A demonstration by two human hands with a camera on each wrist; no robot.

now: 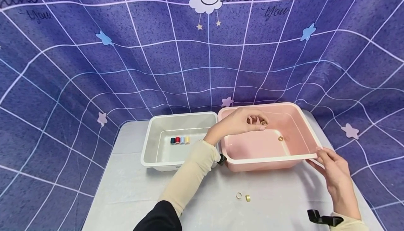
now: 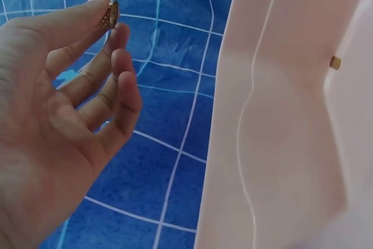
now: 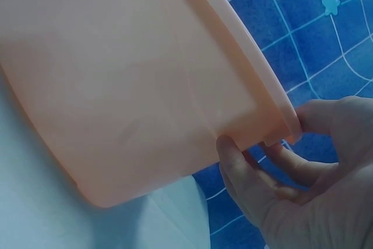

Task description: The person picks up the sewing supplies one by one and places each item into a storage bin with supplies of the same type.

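Note:
My left hand (image 1: 241, 120) pinches a small dimpled gold thimble (image 2: 109, 14) between thumb and fingertip, above the pink plastic bin (image 1: 252, 160). Another gold thimble (image 1: 280, 138) lies on the bin's floor and also shows in the left wrist view. At the bin's near right corner, my right hand (image 1: 335, 169) grips the rim, thumb on top and fingers below. The right wrist view shows that hand at the corner of the bin's outer wall (image 3: 134, 97). On the table in front lie a thin ring-like band (image 1: 238, 195) and a wider gold band (image 1: 248, 198).
A light grey bin (image 1: 149, 143) stands left of the pink one, their rims close together. Inside it several thread spools (image 1: 177, 140), dark, red, pale blue and yellow, lie in a row. Behind the white-covered table (image 1: 126, 189) hangs a blue grid-patterned curtain (image 1: 170, 59).

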